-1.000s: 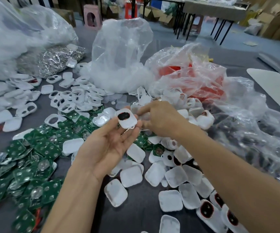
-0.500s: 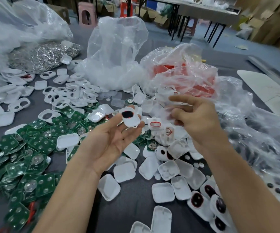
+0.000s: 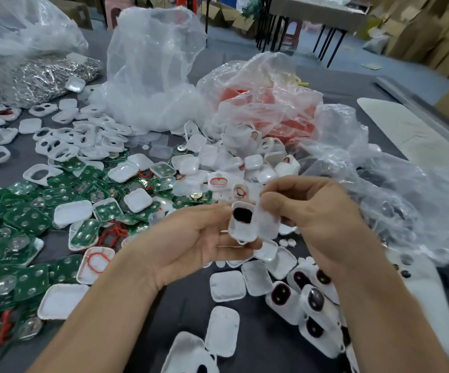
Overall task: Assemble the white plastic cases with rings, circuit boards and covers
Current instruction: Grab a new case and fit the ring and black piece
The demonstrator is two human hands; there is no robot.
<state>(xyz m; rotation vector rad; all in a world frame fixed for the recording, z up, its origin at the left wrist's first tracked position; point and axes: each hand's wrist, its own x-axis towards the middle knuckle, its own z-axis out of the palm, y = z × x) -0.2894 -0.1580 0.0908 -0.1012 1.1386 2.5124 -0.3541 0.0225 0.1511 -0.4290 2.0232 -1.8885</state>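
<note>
My left hand (image 3: pixel 191 246) holds a white plastic case (image 3: pixel 240 223) with a dark oval window, palm up at the centre. My right hand (image 3: pixel 317 219) pinches a translucent white cover (image 3: pixel 267 223) and holds it against the case's right side. Green circuit boards (image 3: pixel 26 222) lie in a heap on the left of the table. White case shells (image 3: pixel 227 286) lie below my hands. Cases fitted with dark windows (image 3: pixel 312 300) are piled at the lower right. A shell with a red ring (image 3: pixel 96 262) lies beside my left wrist.
Clear plastic bags (image 3: pixel 153 68) stand behind the parts, one over red material (image 3: pixel 266 103). A bag of silvery parts (image 3: pixel 37 79) is at the far left. White frames with openings (image 3: pixel 56 144) are scattered at the back left. Crumpled plastic (image 3: pixel 406 189) covers the right side.
My right hand reached out to the pile behind, then came back with a translucent cover and brought it against the case. My left hand kept hold of the case and moved slightly right.
</note>
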